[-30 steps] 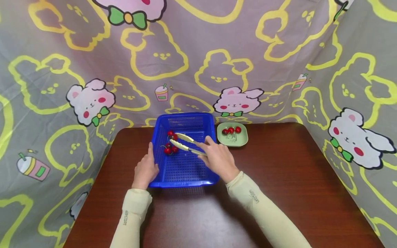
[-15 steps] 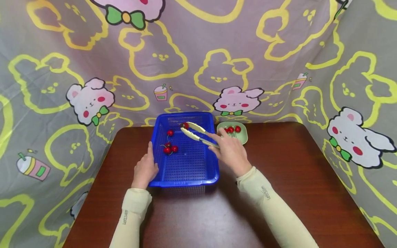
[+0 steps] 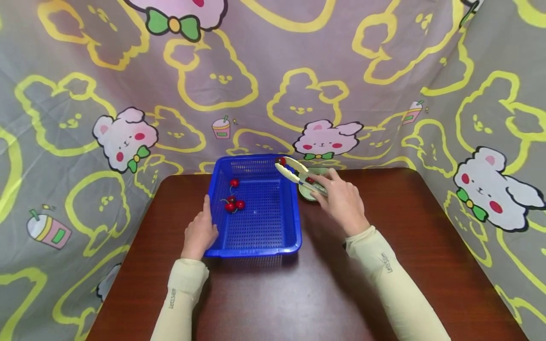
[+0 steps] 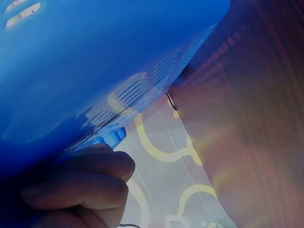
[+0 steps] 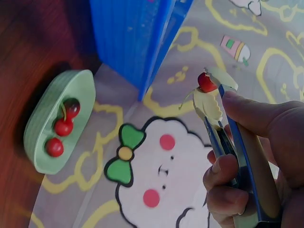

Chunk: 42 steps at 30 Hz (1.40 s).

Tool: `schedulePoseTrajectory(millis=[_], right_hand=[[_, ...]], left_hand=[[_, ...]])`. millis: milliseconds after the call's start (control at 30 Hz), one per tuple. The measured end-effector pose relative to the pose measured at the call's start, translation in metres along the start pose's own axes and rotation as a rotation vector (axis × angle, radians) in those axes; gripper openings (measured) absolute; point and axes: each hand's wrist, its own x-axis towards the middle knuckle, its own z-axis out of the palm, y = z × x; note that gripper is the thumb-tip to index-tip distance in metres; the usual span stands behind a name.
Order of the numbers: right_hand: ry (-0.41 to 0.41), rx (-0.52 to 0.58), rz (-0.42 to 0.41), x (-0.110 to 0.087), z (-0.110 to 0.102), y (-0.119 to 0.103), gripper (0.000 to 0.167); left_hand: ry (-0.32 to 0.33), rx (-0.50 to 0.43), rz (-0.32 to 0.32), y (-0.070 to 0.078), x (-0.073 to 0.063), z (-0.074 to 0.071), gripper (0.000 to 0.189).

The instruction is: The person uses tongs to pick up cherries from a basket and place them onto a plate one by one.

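Note:
My right hand [image 3: 343,203] grips a pair of tongs [image 5: 247,175] with cream-coloured tips. Between the tips is a red cherry [image 5: 206,82] with its stem hanging free, held above the right rim of the blue basket [image 3: 251,252]. Several more cherries [image 3: 241,204] lie in the left part of the basket. At the basket's left side, my left hand [image 3: 199,234] holds the rim; its curled fingers [image 4: 95,185] show against the blue wall in the left wrist view. A green dish [image 5: 59,95] beside the basket bears three cherries [image 5: 63,127], partly hidden behind the tongs in the head view.
Basket and dish stand near the back edge of a brown wooden table [image 3: 409,246]. A patterned cloth [image 3: 264,85] hangs right behind that edge and along both sides.
My right hand has moved right with the tongs, lifting one cherry from the group in the basket to its right rim. The left hand has stayed on the basket.

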Motion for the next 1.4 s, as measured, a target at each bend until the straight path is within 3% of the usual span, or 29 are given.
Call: schedulePoseTrajectory(millis=[567, 833, 1400], right_hand=[[0.013, 0.001, 0.107, -0.012, 0.000, 0.050, 0.044], [-0.016, -0.010, 0.180, -0.018, 0.004, 0.068, 0.042], [-0.098, -0.037, 0.238, -0.034, 0.022, 0.099, 0.045]], left_hand=[[0.000, -0.011, 0.003, 0.000, -0.001, -0.001, 0.090], [0.000, -0.006, 0.002, 0.000, -0.002, -0.001, 0.089], [0.001, 0.005, 0.004, 0.001, -0.002, -0.002, 0.089]])
